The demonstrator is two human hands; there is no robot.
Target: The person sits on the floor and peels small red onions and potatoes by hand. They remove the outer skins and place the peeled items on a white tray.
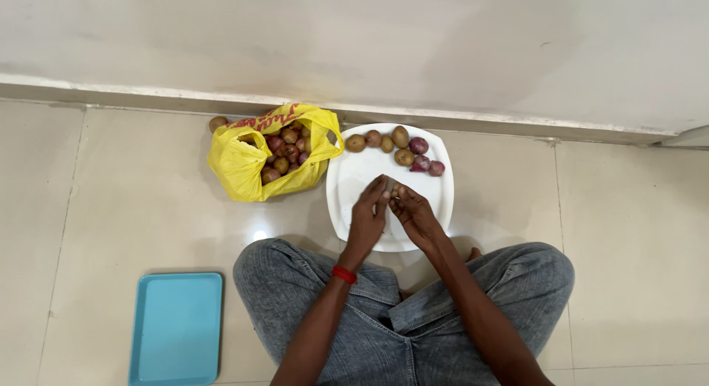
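The person sits cross-legged on the tiled floor (111, 209), knees in grey jeans, both hands raised over a white square plate (354, 183); the left hand (368, 212), with a red band at its wrist, and the right hand (413, 215) meet fingertip to fingertip around one small onion (391, 187), which they pinch between them just above the plate's near half; both hands are closed on it, though the fingers hide most of it, so I cannot tell how much skin is left on it.

At the plate's far edge lies a row of small onions (395, 146), some brown and some purple-red, touching or just beside one another; to the left of the plate, touching its rim, a yellow plastic bag (240, 164) gapes open, full of more of them; one stray onion (218, 123) sits against the wall step behind the bag. A light blue tray (176, 328) lies apart, beside the person's left knee.

What could go wrong, as I judge it: the onion is small and its dry skin slippery, so a pinch at the very tips could let it pop free and roll off across the smooth tiles; the slack bag could also slump and spill, since nothing props it.
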